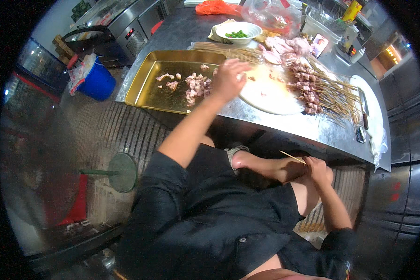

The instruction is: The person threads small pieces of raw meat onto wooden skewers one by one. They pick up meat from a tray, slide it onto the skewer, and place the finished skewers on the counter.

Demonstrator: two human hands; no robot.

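Observation:
My left hand (231, 78) is over the right end of a gold metal tray (143, 75), blurred, and whether its fingers hold anything is unclear. Small chunks of raw meat (197, 85) lie in the tray. Low by my knee, my right hand (315, 169) grips a thin bamboo skewer (292, 157). A round white cutting board (271, 101) with meat scraps is beside the tray. Along its right side lie several skewers threaded with meat (308, 87), bare stick ends pointing right. Behind the tray is a bundle of bare bamboo skewers (227, 50).
On the steel table (227, 110) are larger raw meat pieces (287, 45), a white bowl with green peppers (239, 32), plastic bags, a propped phone (318, 45) and a knife (365, 115). A blue bucket (97, 82) stands on the floor at left.

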